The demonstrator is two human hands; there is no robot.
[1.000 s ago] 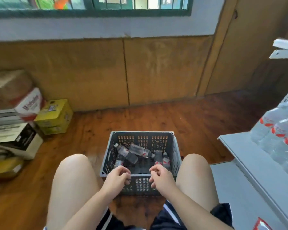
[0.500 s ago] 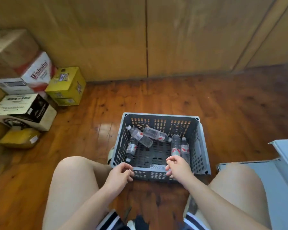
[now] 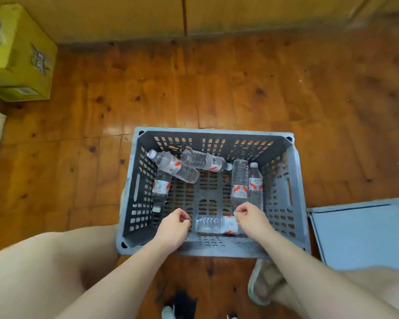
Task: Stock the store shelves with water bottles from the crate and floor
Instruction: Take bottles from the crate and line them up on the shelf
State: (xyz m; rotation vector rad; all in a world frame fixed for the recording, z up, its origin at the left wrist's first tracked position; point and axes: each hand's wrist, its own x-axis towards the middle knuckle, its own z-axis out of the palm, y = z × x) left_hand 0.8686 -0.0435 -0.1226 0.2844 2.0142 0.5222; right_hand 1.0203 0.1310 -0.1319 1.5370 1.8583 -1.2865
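Six clear plastic water bottles (image 3: 174, 166) with red and white labels lie in the grey plastic crate (image 3: 295, 180) with holes in its sides. It sits on the brown wooden floor (image 3: 217, 88) between the person's knees, easy to reach.

The nearest bottle (image 3: 213, 224) lies flat by the close wall, right between the two hands. The left hand (image 3: 173, 226) hangs just beside its bare end, fingers curled in, holding nothing. The right hand (image 3: 251, 221) is over its label end, fingers curled too; I cannot tell if they touch it. I think that bottle gets picked first.

A pale grey shelf board (image 3: 359, 231) waits just right of the crate. A yellow cardboard box (image 3: 21, 54) sits by the wall.
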